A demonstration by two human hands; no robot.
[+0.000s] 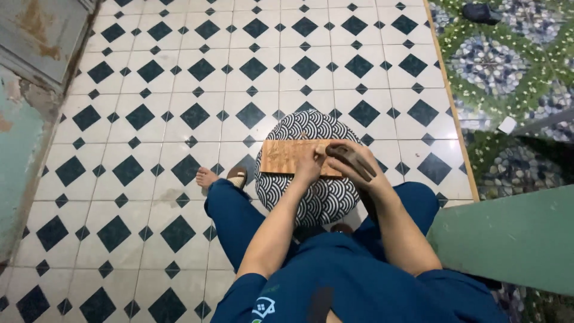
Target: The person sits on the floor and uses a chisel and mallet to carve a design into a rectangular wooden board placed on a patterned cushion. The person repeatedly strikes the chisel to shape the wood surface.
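Observation:
A flat rectangular wooden block [284, 157] lies on a round stool with a navy and white wave-pattern cushion [311, 127]. My left hand [310, 162] rests on the block's right part, fingers bent down onto it. My right hand [353, 161] is closed around a dark brown object that I cannot identify, held at the block's right end, touching my left hand. Both forearms reach forward from my blue clothing.
The floor [179, 90] is white tile with dark diamonds. My foot in a sandal [222, 177] is left of the stool. A worn teal wall [24, 131] runs on the left, a green surface [508, 239] at lower right, pebble-pattern flooring [496, 66] beyond.

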